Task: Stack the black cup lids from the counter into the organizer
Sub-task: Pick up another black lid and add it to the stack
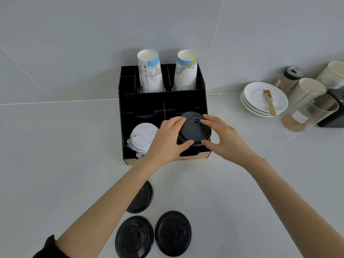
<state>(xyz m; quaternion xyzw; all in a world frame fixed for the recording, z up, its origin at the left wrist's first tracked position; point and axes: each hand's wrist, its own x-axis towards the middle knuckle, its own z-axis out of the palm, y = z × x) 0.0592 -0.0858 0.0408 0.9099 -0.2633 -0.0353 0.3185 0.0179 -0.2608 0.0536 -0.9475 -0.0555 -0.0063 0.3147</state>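
A black organizer [141, 101] stands on the counter against the wall. Over its front right compartment sits a stack of black cup lids [193, 129]. My left hand [167, 138] grips the stack's left edge and my right hand [221, 136] grips its right edge. The front left compartment holds white lids [141, 136]. Three more black lids lie on the counter near me: one partly under my left forearm [143, 200], one at the bottom left [134, 237], one at the bottom middle [173, 233].
Two stacks of paper cups [150, 73] [186, 71] stand in the organizer's back slots. To the right are stacked white saucers [264, 99] with a small brush [270, 103], a shaker jar [288, 79], paper cups, a clear container [309, 112] and a black appliance [335, 108].
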